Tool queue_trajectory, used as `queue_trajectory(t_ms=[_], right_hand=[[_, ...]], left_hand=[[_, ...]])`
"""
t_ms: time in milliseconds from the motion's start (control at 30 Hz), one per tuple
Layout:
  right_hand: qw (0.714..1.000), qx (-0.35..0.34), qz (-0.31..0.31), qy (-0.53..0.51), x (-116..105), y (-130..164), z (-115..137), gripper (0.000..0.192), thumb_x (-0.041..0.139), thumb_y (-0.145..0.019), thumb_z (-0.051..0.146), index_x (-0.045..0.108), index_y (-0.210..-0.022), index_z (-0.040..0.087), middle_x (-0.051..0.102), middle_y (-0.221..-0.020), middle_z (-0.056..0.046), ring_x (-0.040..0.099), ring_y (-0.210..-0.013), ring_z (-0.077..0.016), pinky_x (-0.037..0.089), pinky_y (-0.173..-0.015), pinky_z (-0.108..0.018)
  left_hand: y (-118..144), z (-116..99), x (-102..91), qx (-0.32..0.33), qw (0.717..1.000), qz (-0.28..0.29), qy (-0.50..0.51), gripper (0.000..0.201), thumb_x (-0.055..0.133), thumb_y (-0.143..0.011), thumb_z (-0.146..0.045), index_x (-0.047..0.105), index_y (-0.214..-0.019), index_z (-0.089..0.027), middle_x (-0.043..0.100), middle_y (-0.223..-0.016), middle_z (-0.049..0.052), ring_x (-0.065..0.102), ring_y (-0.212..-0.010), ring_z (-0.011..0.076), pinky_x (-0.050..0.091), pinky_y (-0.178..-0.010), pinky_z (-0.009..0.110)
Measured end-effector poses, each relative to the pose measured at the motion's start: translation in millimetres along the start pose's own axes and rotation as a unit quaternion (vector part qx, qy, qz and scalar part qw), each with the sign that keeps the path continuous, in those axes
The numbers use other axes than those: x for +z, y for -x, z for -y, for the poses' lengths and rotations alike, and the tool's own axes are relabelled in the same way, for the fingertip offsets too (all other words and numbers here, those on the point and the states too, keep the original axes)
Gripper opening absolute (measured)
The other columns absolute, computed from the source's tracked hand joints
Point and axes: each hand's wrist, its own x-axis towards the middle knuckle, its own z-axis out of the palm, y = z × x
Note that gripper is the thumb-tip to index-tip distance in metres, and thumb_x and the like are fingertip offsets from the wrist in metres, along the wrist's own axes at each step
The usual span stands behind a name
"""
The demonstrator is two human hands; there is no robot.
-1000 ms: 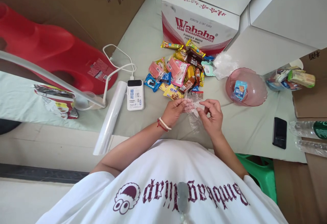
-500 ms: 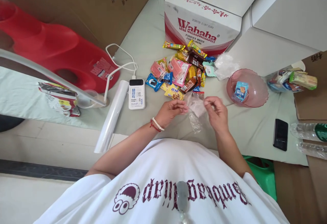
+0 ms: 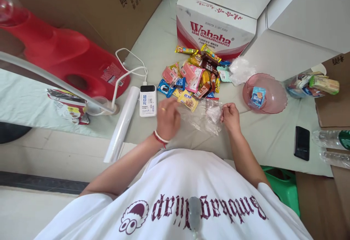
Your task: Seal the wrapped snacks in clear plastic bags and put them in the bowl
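Observation:
A clear, crumpled plastic bag (image 3: 201, 117) is stretched between my two hands just above the table. My right hand (image 3: 231, 116) pinches its bunched right end. At the other end my left hand (image 3: 168, 119), slightly blurred and wearing a ring and bracelets, is curled closed at the bag's edge; its fingertips are partly hidden. Just beyond the bag lies a pile of wrapped snacks (image 3: 195, 74), with a yellow cookie packet (image 3: 188, 100) closest to it. Right of my right hand stands a pink translucent bowl (image 3: 277, 96) with one blue snack packet (image 3: 258, 97) in it.
Left of my hands lie a white power bank (image 3: 148, 103) with a cable and a clear plastic roll (image 3: 121, 125). A red jug (image 3: 68, 54) stands farther left. The Wahaha carton (image 3: 216, 28) backs the snacks. A phone (image 3: 302, 143) and plastic bottles (image 3: 329, 139) are at right.
My left hand has moved left and toward me, drawing the bag out wider. My right hand has shifted only slightly, still pinching the bag.

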Motion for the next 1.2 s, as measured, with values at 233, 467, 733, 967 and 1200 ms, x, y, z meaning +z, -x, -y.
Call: queue_trajectory(t_ms=[233, 467, 733, 967, 1200], right_hand=[[0.999, 0.034, -0.015, -0.027, -12.6, -23.4, 6.8, 0.018, 0.062, -0.086, 0.031, 0.045, -0.086, 0.025, 0.05, -0.063, 0.01, 0.036, -0.039, -0.0063, 0.027, -0.035, -0.019], [0.986, 0.141, 0.077, -0.043, -55.0, -58.5, 13.9, 0.023, 0.066, -0.091, 0.04, 0.057, -0.091, 0.019, 0.068, -0.073, -0.001, 0.047, -0.043, -0.0068, 0.038, -0.038, -0.018], [0.984, 0.054, 0.138, 0.097, -41.7, -13.1, -18.0, 0.06, 0.085, -0.064, 0.042, 0.063, -0.115, 0.023, 0.07, -0.108, -0.003, 0.053, -0.058, -0.0072, 0.043, -0.048, -0.02], [0.955, 0.008, 0.149, 0.258, -74.7, -53.4, -3.5, 0.042, 0.076, -0.068, 0.048, 0.068, -0.093, 0.016, 0.07, -0.083, -0.005, 0.058, -0.07, -0.0165, 0.047, -0.065, -0.029], [0.839, -0.289, 0.028, 0.461, -49.3, -17.9, 61.1, 0.049, 0.056, -0.097, 0.038, 0.061, -0.141, 0.017, 0.06, -0.142, -0.022, 0.058, -0.129, -0.0354, 0.049, -0.106, -0.054]], left_hand=[[21.2, -6.2, 48.0, 0.168, 0.939, 0.298, -0.033, 0.044, 0.043, -0.106, -0.039, 0.073, -0.082, -0.017, 0.075, -0.094, 0.011, 0.063, -0.102, 0.0259, 0.041, -0.09, 0.044], [19.9, 14.0, 34.1, 0.133, 0.929, 0.336, -0.082, 0.038, 0.055, -0.098, -0.035, 0.066, -0.066, -0.017, 0.067, -0.078, 0.011, 0.059, -0.093, 0.028, 0.043, -0.085, 0.045], [66.3, 50.0, -22.7, 0.165, 0.915, 0.359, -0.082, 0.059, 0.06, -0.092, -0.046, 0.057, -0.147, -0.026, 0.043, -0.164, 0.014, 0.032, -0.153, 0.0377, 0.019, -0.123, 0.064], [65.1, 43.6, -24.0, 0.131, 0.886, 0.43, -0.116, 0.08, 0.06, -0.089, -0.066, 0.044, -0.159, -0.03, 0.031, -0.171, 0.013, 0.022, -0.159, 0.0407, -0.007, -0.122, 0.074], [50.2, 23.7, -17.2, 0.107, 0.875, 0.45, -0.143, 0.092, 0.072, -0.083, -0.058, 0.037, -0.162, -0.028, 0.019, -0.174, 0.018, 0.019, -0.158, 0.0455, -0.003, -0.115, 0.084]])
